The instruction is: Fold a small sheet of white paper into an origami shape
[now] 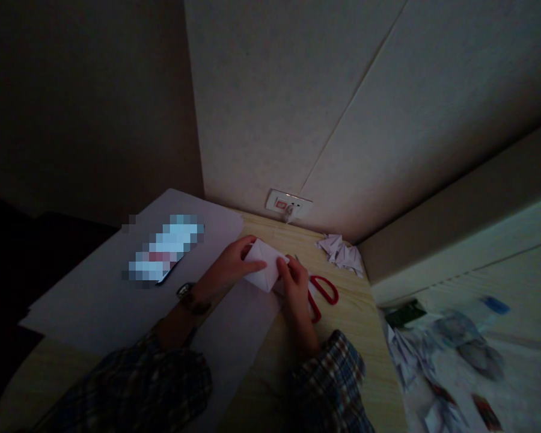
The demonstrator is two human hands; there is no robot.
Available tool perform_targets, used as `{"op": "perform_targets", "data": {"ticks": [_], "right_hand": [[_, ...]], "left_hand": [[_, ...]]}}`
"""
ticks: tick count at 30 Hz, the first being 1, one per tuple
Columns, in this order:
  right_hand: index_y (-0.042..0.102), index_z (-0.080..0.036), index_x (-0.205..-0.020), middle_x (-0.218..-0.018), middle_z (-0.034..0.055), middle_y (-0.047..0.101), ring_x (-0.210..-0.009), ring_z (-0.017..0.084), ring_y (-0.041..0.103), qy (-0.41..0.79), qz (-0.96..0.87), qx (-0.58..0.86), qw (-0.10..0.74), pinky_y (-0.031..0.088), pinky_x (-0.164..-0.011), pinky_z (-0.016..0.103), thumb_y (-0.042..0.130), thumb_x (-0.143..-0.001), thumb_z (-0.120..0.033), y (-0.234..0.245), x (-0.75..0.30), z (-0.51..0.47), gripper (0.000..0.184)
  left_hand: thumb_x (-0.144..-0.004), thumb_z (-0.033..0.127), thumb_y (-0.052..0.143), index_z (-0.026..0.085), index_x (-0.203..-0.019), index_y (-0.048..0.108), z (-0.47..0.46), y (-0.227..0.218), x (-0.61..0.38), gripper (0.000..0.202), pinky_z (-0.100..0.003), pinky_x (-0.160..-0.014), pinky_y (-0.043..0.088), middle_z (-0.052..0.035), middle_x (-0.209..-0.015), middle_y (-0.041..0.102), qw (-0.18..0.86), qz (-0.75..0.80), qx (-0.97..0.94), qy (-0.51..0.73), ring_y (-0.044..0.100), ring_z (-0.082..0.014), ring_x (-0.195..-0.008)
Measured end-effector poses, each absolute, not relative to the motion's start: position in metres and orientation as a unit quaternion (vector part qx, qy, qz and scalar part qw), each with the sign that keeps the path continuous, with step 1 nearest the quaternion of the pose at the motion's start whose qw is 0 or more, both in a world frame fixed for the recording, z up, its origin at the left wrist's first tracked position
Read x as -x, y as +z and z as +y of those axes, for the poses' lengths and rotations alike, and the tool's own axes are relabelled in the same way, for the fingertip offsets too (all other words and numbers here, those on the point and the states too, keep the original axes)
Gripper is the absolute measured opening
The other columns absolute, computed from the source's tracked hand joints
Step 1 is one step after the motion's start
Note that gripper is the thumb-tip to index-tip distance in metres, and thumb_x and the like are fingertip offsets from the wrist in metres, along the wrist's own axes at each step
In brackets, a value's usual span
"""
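Left hand [228, 264] and right hand [295, 287] pinch the partly folded paper [264, 269] — fingers closed on its edges; finished folds [341, 250] piled beyond, red scissors [323, 292] beside.

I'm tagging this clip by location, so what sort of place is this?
Likely a dim room at home: a wooden desk set in a wall corner, with a wall socket just above it. Red scissors and a heap of folded paper pieces lie on the desk beside a large white sheet.
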State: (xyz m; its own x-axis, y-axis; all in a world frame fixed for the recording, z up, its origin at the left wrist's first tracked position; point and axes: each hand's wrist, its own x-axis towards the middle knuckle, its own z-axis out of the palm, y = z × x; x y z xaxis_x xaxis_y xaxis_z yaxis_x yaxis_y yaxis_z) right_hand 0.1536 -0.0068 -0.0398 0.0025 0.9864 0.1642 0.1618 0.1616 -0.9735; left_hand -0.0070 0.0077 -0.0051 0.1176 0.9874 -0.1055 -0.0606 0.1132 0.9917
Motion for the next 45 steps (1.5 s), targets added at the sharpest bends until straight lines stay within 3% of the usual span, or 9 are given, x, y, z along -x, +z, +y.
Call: {"op": "perform_targets", "data": {"ticks": [5, 10, 18, 28, 32, 45], "right_hand": [[0.046, -0.021, -0.058, -0.056, -0.0049, 0.042, -0.056, 0.013, 0.039, 0.411, -0.569, 0.498, 0.509, 0.029, -0.053, 0.026, 0.053, -0.087, -0.045, -0.037, -0.153, -0.007, 0.038], [0.052, -0.021, -0.063, -0.057, -0.0057, 0.046, -0.055, 0.012, 0.041, 0.46, -0.539, 0.49, 0.508, 0.032, -0.052, 0.024, 0.062, -0.08, -0.044, -0.033, -0.152, -0.006, 0.03], [0.068, -0.02, -0.087, -0.08, 0.0011, 0.07, -0.071, 0.017, 0.06, 0.499, -0.5, 0.478, 0.522, 0.048, -0.064, 0.027, 0.068, -0.075, -0.036, -0.035, -0.148, -0.007, 0.02], [0.07, -0.022, -0.094, -0.093, 0.0034, 0.075, -0.08, 0.02, 0.066, 0.499, -0.491, 0.468, 0.539, 0.053, -0.072, 0.031, 0.071, -0.074, -0.032, -0.037, -0.148, -0.005, 0.023], [0.069, -0.021, -0.094, -0.093, 0.003, 0.074, -0.08, 0.019, 0.066, 0.502, -0.482, 0.472, 0.541, 0.053, -0.072, 0.03, 0.07, -0.074, -0.031, -0.035, -0.148, -0.005, 0.023], [0.067, -0.021, -0.086, -0.083, 0.0009, 0.072, -0.075, 0.018, 0.063, 0.511, -0.475, 0.467, 0.542, 0.051, -0.068, 0.029, 0.071, -0.07, -0.035, -0.034, -0.149, -0.005, 0.022]], "left_hand": [[-0.055, 0.023, 0.076, 0.016, -0.091, 0.058, 0.008, -0.007, 0.007, 0.041, -0.03, -0.068, 0.05, -0.0025, -0.084, 0.07, 0.569, 0.475, -0.478, 0.471, 0.067, -0.0212, -0.078], [-0.053, 0.021, 0.076, 0.015, -0.087, 0.059, 0.008, -0.005, 0.007, 0.039, -0.03, -0.068, 0.05, -0.0006, -0.078, 0.068, 0.568, 0.478, -0.481, 0.466, 0.067, -0.0219, -0.077], [-0.065, 0.029, 0.075, 0.014, -0.093, 0.061, 0.001, -0.006, 0.0, 0.035, -0.031, -0.076, 0.051, -0.0061, -0.095, 0.071, 0.569, 0.459, -0.458, 0.505, 0.067, -0.0238, -0.09], [-0.068, 0.036, 0.069, 0.015, -0.081, 0.063, 0.0, -0.009, -0.009, 0.025, -0.03, -0.07, 0.047, -0.0025, -0.079, 0.067, 0.518, 0.495, -0.486, 0.5, 0.061, -0.0209, -0.077], [-0.073, 0.036, 0.064, 0.015, -0.08, 0.064, -0.001, -0.007, -0.01, 0.022, -0.028, -0.068, 0.046, -0.0028, -0.079, 0.067, 0.522, 0.485, -0.492, 0.5, 0.06, -0.0194, -0.075], [-0.068, 0.035, 0.07, 0.016, -0.074, 0.063, 0.0, -0.006, -0.007, 0.021, -0.028, -0.068, 0.047, -0.0008, -0.074, 0.065, 0.523, 0.482, -0.496, 0.497, 0.06, -0.019, -0.074]]}}
